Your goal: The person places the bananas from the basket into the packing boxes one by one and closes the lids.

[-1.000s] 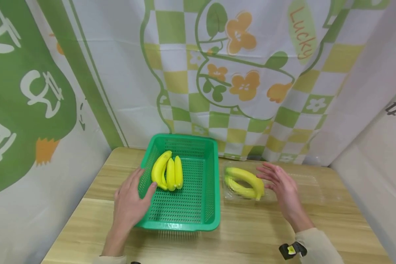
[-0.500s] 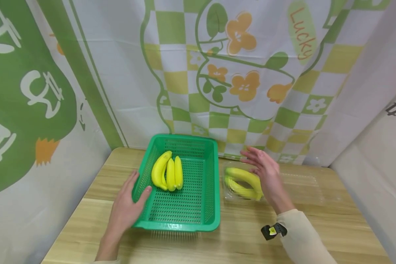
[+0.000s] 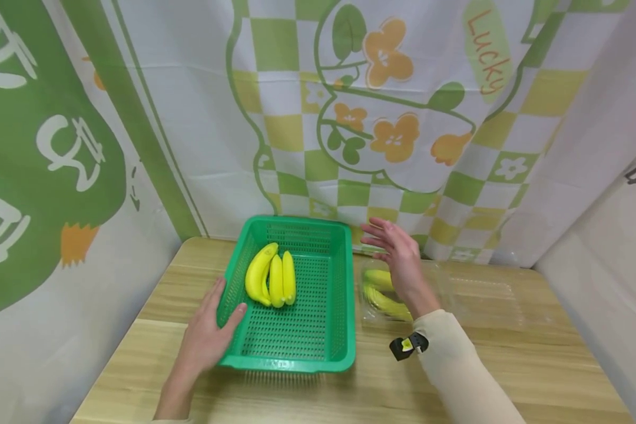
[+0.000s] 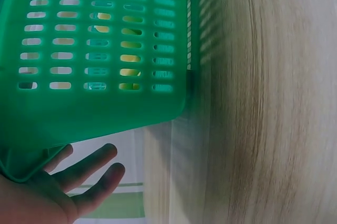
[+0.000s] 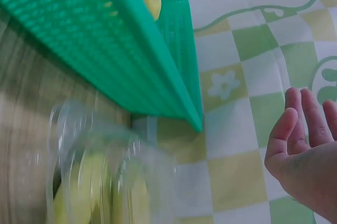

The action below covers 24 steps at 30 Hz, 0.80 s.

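A green perforated plastic basket point(image 3: 351, 306) stands on the table with several yellow bananas point(image 3: 282, 280) in its left half. My left hand point(image 3: 204, 338) rests at the basket's left rim, thumb over the edge and fingers loosely extended along the outside; the left wrist view shows those fingers point(image 4: 87, 166) below the rim. To the right of the basket, a clear plastic clamshell box point(image 5: 116, 134) contains more bananas point(image 3: 387, 303), partly hidden behind my right wrist. Above that box my right hand point(image 3: 400, 256) hangs in the air, fingers spread and nothing in them.
The box's clear lid point(image 3: 487, 300) lies folded out to the right on the wooden table point(image 3: 456, 371). A patterned curtain point(image 3: 350, 176) hangs right behind the table, with white walls of cloth on both sides. A black strap device point(image 3: 408, 345) sits on my right wrist.
My right hand has moved left and farther back, from beside the bananas in the box to over it. My left hand has slid slightly outward and down along the basket's rim.
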Tool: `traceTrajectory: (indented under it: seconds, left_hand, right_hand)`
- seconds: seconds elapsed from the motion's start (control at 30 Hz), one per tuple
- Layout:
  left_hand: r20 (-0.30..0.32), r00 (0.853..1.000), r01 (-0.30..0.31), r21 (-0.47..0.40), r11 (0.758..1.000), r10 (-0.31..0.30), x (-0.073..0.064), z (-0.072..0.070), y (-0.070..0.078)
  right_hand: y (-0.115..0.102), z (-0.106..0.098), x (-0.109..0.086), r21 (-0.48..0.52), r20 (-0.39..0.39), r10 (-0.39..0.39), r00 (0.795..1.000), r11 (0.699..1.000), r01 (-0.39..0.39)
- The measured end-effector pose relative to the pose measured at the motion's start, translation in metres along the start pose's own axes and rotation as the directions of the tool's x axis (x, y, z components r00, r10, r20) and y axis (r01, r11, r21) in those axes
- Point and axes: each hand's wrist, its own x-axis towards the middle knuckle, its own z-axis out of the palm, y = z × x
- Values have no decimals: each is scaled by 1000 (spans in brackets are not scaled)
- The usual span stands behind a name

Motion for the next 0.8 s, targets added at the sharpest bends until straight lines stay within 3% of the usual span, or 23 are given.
traceTrajectory:
  seconds: [0.33, 0.57, 0.8]
  left_hand:
    - [18, 1000, 8, 28, 1000, -8, -1, 0, -1]
    - [13, 1000, 4, 29, 1000, -4, -1, 0, -2]
    - [6, 1000, 8, 36, 999, -9, -3, 1, 0]
  right_hand:
    - [10, 44, 21, 40, 29, -6, 1000, 999, 4]
    - [11, 80, 38, 55, 22, -22, 1000, 998, 21]
    - [17, 103, 48, 133, -8, -17, 1000, 991, 18]
